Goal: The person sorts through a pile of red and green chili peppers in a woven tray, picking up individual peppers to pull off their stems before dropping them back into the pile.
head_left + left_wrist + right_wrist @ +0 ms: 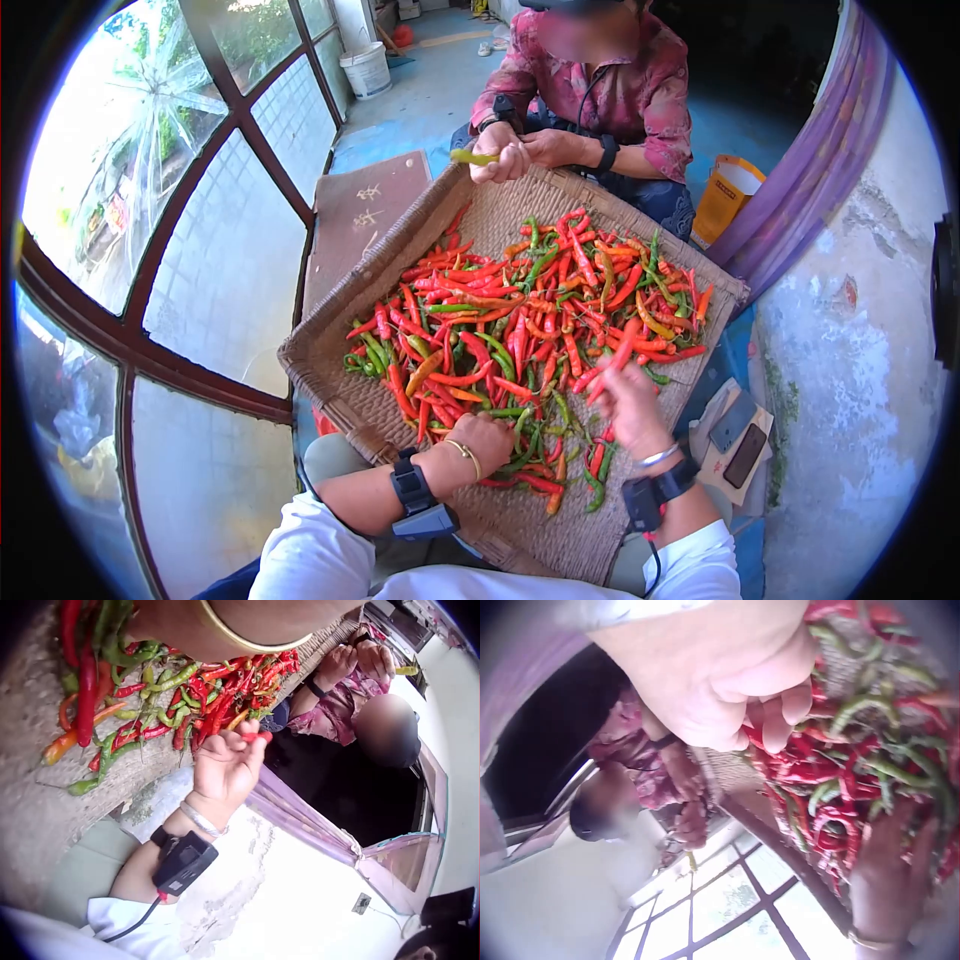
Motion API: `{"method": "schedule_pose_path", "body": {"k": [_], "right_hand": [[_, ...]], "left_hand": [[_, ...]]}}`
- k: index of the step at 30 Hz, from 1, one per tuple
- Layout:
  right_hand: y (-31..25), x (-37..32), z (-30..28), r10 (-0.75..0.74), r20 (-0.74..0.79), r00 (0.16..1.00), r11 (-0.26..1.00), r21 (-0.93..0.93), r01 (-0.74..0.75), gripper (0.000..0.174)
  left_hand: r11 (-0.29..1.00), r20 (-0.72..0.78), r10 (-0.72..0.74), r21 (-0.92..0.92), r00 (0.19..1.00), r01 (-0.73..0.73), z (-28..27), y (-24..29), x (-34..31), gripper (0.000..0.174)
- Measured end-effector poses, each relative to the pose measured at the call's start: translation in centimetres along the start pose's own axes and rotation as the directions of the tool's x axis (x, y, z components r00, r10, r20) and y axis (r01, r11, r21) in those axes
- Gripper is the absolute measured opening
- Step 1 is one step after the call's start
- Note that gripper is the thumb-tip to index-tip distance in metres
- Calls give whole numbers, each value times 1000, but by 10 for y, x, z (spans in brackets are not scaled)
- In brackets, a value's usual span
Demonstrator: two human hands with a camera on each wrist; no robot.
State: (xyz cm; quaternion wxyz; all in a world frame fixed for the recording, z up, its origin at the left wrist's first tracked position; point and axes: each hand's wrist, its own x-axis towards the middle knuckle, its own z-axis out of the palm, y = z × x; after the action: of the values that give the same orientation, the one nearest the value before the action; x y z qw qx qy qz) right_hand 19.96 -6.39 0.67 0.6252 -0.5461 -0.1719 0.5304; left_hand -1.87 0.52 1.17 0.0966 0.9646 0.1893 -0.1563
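Note:
A red chili pepper [626, 346] is pinched in my right hand [636, 408], raised over the right side of the pile. Its red end shows between the fingers in the left wrist view. My left hand [482, 443] reaches down into the chili peppers [500, 330] near the front of the woven tray [405, 240]. In the right wrist view its fingers [900, 832] lie among red and green peppers, their tips partly hidden; I cannot tell whether they grip one. Mixed red, orange and green peppers cover much of the tray.
Across the tray, a person [600, 100] holds a yellow-green pepper [473, 157]. Two phones [745, 455] lie to the right by the wall. An orange container [728, 198] and a purple curtain [810, 170] stand behind. Framed windows [230, 250] line the left; a white bucket [366, 72] sits farther back.

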Motion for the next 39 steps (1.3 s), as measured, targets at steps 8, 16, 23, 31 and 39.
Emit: {"method": "schedule_pose_path", "body": {"k": [8, 16, 23, 31, 39], "right_hand": [[-8, 9, 2, -71, -73, 995, 987, 137, 80, 21], [50, -32, 42, 18, 502, 865, 650, -663, 371, 21], [43, -33, 43, -176, 498, 849, 505, -695, 512, 24], [48, -33, 42, -40, 320, 947, 945, -295, 140, 28], [42, -39, 46, -143, 419, 897, 903, -316, 292, 28]], "left_hand": [[1000, 129, -8, 29, 992, 5, -8, -4, 0, 19], [962, 220, 268, -20, 938, -271, 8, -10, 2, 25], [962, 54, 28, -273, 998, -13, -22, -13, -5, 24], [804, -420, -81, -564, 904, -190, -22, -13, 0, 21], [37, -264, -301, -963, 916, -265, -3, -16, 11, 9]]}}
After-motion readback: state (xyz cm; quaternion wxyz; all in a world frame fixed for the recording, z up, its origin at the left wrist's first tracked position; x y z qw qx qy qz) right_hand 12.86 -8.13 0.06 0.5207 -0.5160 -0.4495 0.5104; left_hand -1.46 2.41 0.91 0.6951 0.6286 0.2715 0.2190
